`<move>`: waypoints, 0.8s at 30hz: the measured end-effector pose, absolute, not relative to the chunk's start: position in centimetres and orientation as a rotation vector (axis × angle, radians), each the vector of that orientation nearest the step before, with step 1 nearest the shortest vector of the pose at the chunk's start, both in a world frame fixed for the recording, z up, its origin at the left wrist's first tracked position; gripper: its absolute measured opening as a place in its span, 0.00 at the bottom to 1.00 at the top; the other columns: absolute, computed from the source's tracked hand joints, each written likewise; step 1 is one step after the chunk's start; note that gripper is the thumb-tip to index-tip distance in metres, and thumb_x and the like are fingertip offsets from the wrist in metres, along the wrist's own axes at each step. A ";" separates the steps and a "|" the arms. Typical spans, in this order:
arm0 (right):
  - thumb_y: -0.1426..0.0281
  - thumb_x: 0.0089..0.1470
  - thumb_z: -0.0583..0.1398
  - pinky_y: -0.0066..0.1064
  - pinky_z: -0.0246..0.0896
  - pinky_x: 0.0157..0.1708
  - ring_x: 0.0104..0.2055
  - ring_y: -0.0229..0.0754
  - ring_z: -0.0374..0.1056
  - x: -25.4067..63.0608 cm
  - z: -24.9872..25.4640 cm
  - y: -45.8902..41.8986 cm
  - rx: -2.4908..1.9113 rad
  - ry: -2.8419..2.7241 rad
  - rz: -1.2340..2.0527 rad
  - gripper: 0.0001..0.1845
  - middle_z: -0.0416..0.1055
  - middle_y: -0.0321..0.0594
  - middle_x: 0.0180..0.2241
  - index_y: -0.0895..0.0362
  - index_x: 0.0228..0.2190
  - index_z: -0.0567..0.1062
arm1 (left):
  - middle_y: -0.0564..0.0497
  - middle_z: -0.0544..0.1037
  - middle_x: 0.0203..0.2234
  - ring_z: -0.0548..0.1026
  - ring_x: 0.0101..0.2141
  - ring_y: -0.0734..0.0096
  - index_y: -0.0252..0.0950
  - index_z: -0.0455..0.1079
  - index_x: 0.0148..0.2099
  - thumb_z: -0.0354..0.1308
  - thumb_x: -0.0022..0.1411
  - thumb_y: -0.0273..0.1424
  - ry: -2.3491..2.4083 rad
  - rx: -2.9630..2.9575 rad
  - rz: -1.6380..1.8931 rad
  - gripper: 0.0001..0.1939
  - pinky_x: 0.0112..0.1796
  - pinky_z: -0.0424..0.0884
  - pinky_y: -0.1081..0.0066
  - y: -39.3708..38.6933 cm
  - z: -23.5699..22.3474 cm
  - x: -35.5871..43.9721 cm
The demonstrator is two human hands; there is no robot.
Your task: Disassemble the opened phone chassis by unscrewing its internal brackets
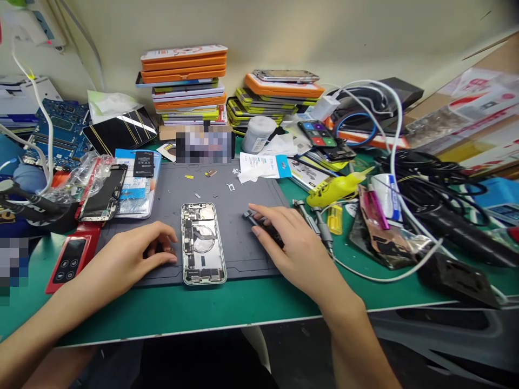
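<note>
Two bare hands flank one opened smartphone housing (205, 246), back shell with innards exposed, lying flat on the grey work mat (247, 262) near its front edge. Use housing as landmark for everything.

Key relation: housing sits between the hands. Long axis runs roughly away from the person, far end tipped slightly left. Left hand (148, 251) is nearer: thumb and fingertips just beside the housing's left long edge, small gap, looks like no contact. Fingers curled in; can't tell if anything is pinched there, palm side hidden. Right hand (290, 237) is right of the housing, with a wider gap. Fingers and thumb closed around a dark screwdriver-like tool (248, 216), its capped end poking out toward the housing; the rest is covered by the hand.

Beyond the housing's far end, on the mat: small yellow piece (188, 176), copper-coloured flex part (211, 173), SIM-tray-like frame (231, 187). Left of and beyond the housing: detached phone screen (104, 193), black battery (144, 164). Farther left, past the left hand: red unit with four buttons (71, 262). Right of the housing, past the right hand: yellow squeeze bottle (336, 189), white cable (399, 124). Well behind it: stacked orange cases (184, 65), white tub (258, 135).
</note>
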State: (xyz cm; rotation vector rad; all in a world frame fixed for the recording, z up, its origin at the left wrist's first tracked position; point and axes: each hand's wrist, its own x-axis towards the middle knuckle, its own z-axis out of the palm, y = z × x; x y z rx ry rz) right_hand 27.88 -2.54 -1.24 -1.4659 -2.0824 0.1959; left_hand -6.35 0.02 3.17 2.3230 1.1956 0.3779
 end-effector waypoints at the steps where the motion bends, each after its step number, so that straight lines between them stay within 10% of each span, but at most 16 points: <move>1: 0.67 0.74 0.56 0.46 0.71 0.51 0.51 0.54 0.73 27.9 -1.2 -2.5 -1.466 -2.082 0.196 0.21 0.78 0.47 0.50 0.52 0.64 0.70 | 0.56 0.82 0.39 0.79 0.35 0.70 0.44 0.73 0.51 0.60 0.76 0.45 1.176 2.404 0.386 0.12 0.36 0.71 0.72 0.0 3.1 -6.3; 24: 0.68 0.74 0.57 0.44 0.70 0.52 0.51 0.52 0.72 27.9 -1.2 -2.6 -1.466 -2.087 0.185 0.20 0.78 0.47 0.49 0.55 0.64 0.71 | 0.46 0.80 0.47 0.80 0.41 0.63 0.39 0.78 0.54 0.50 0.82 0.38 1.063 2.959 0.381 0.16 0.40 0.73 0.65 0.1 3.1 -6.3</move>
